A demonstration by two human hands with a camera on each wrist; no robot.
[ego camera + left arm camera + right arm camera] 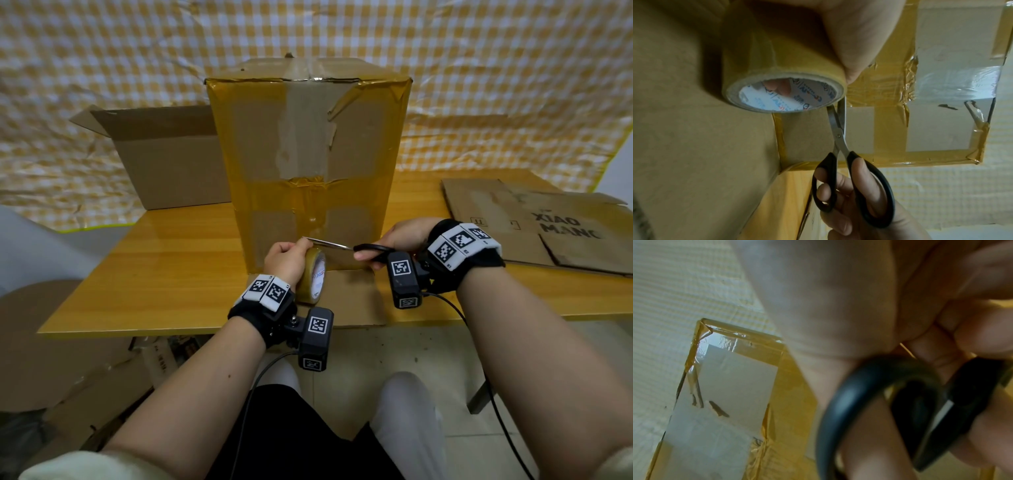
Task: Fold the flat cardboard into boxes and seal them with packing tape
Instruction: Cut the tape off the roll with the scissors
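Observation:
A tall cardboard box (308,144) wrapped in yellowish tape stands upright on the wooden table (164,267); the same box (941,97) (731,386) fills both wrist views. My left hand (286,260) grips a roll of packing tape (311,275) (777,76) held against the box's lower front. My right hand (406,236) grips black-handled scissors (342,247) (840,146) (869,402), fingers through the loops. The blades point left and reach the roll's upper edge, where the tape runs to the box. A cardboard flap (349,294) lies flat under my hands.
An open cardboard box (164,154) stands behind on the left. Flattened printed cardboard (548,222) lies on the table's right side. More cardboard scraps (68,359) sit on the floor at left. A yellow checked sheet (102,68) hangs behind.

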